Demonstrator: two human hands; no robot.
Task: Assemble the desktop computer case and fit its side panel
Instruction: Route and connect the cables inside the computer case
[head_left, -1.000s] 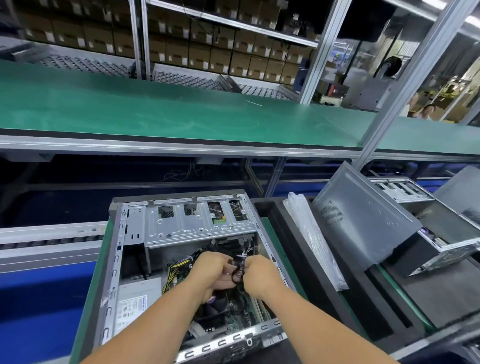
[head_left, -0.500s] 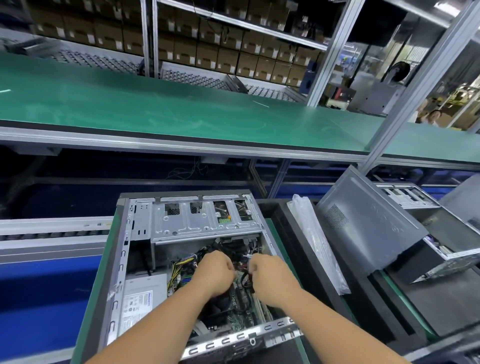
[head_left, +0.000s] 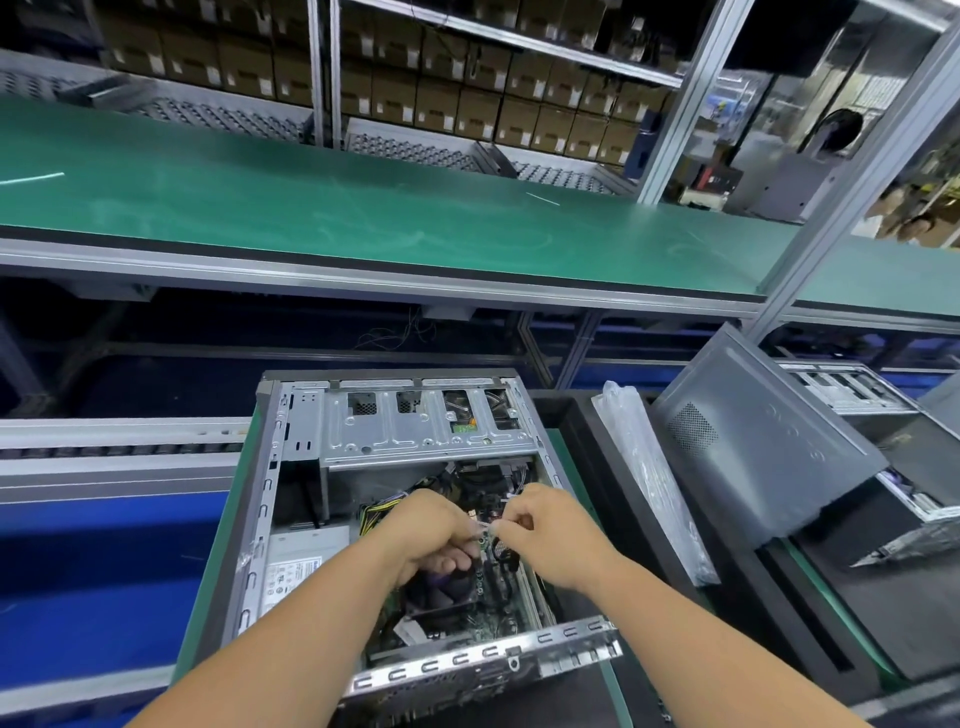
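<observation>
Computer case (head_left: 291, 499) lies open-side-up on green-edged tray, centre-bottom of view. Both hands inside it, above motherboard (head_left: 467, 603). Left hand (head_left: 431, 535): fingers curled, pinching a small pale strip (head_left: 485, 526), prob. a cable tie. Right hand (head_left: 545, 530): fingers curled, pinching same strip's other end; black cables (head_left: 501, 551) just below. Side panel (head_left: 753, 441) off case, leaning tilted on a second chassis to the right. Plastic bag (head_left: 649, 478) between the two.

We see two bare forearms, without sleeves, gloves, watch or rings, ending in the bare left hand (head_left: 434, 535) and bare right hand (head_left: 553, 535).
</observation>
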